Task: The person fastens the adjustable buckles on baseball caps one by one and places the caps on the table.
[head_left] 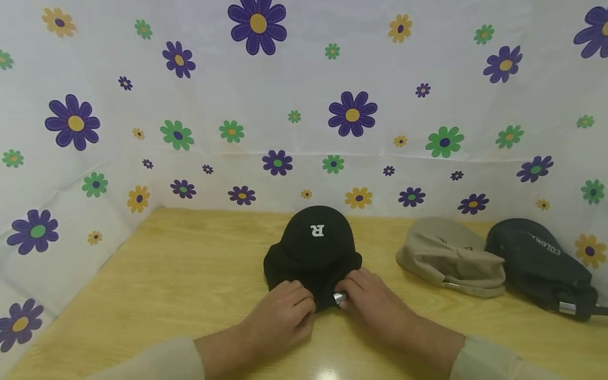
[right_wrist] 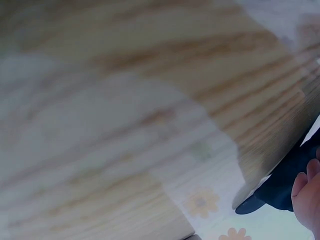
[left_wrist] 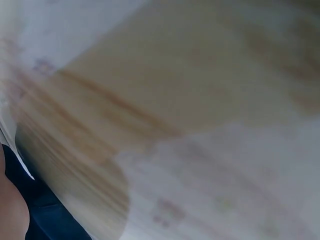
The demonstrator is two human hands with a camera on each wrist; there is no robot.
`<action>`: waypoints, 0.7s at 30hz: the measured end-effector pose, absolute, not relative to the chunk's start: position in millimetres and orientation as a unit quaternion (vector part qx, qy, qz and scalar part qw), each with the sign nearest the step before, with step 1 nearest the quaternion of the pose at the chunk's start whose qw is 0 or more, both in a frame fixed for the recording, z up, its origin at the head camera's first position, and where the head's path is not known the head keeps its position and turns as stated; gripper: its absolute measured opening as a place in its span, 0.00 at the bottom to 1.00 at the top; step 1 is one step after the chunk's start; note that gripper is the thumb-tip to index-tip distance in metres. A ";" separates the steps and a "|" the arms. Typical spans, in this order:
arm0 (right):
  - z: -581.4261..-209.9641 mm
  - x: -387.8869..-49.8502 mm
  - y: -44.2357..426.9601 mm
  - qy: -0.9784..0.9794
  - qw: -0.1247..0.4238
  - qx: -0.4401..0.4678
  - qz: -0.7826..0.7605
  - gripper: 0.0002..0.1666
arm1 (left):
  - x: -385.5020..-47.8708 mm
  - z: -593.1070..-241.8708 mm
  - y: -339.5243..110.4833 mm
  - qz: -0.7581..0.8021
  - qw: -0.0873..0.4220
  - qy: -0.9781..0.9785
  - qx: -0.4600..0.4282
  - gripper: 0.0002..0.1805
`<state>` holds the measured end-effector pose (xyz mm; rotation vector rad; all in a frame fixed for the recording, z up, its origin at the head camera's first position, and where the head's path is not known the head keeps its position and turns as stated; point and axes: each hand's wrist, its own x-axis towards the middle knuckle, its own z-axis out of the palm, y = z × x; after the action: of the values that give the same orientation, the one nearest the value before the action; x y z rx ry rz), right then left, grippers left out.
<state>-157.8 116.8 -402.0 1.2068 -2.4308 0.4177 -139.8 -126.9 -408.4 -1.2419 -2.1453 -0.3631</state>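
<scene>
A black cap (head_left: pixel 309 248) with a white letter R on its crown stands on the wooden table in the middle of the head view. At its near left side, my left hand (head_left: pixel 285 312) grips the edge with curled fingers. My right hand (head_left: pixel 375 301) pinches the near right edge, beside a silver buckle (head_left: pixel 339 298). Dark cloth of the cap (left_wrist: pixel 47 210) shows at the lower left of the left wrist view. In the right wrist view, fingertips (right_wrist: pixel 307 185) lie against the dark cap (right_wrist: pixel 280 192). Parts of the near edge are hidden behind my fingers.
To the right on the table (head_left: pixel 190 274) lie a beige cap (head_left: pixel 442 253) and a dark cap (head_left: pixel 541 264) with lettering, side by side and touching. Each has a metal buckle at its near side. A white flowered cloth (head_left: pixel 304 79) hangs behind and at the left.
</scene>
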 end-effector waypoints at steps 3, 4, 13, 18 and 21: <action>-403.3 -157.2 115.2 -0.870 0.198 0.428 0.146 0.12 | -138.9 -408.4 -127.5 -0.138 0.325 -0.806 -0.476 0.05; -403.3 -157.0 114.9 -0.869 0.198 0.428 0.148 0.12 | -138.7 -408.0 -127.4 -0.139 0.328 -0.803 -0.477 0.05; -401.8 -156.8 117.2 -0.875 0.186 0.419 0.156 0.12 | -139.4 -405.5 -126.6 -0.128 0.321 -0.807 -0.479 0.04; -401.5 -154.4 117.6 -0.873 0.178 0.427 0.152 0.13 | -137.4 -406.4 -127.0 -0.125 0.315 -0.808 -0.482 0.05; -401.9 -152.8 116.7 -0.871 0.174 0.433 0.155 0.13 | -135.1 -407.8 -127.5 -0.123 0.315 -0.807 -0.485 0.05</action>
<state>-152.8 116.7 -401.9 1.2290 -2.4689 0.4388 -135.1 -127.5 -407.8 -1.2769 -2.1255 -0.3235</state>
